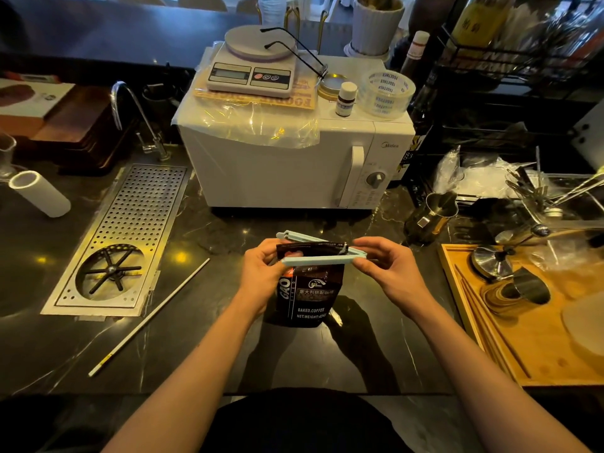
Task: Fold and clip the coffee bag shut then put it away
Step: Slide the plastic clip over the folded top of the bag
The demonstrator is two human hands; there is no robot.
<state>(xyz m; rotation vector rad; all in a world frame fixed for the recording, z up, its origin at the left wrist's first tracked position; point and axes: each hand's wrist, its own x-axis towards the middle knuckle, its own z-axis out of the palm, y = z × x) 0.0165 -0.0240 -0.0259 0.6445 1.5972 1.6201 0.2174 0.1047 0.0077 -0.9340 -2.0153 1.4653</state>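
A dark coffee bag (305, 299) with white lettering stands upright on the black counter, directly in front of me. Its top is folded over. A long pale blue clip (315, 260) straddles that folded top; one arm lies across the front, the other angles away behind, so the clip is still spread at its left end. My left hand (266, 273) pinches the bag's top left corner and the clip's free end. My right hand (384, 261) grips the clip's hinged right end.
A white microwave (294, 165) with a scale (251, 68) and tape roll on top stands just behind the bag. A perforated steel rinser tray (130, 230) and a thin white rod (147, 318) lie left. A wooden tray (539, 348) with metal tools and a steel pitcher (431, 217) sit right.
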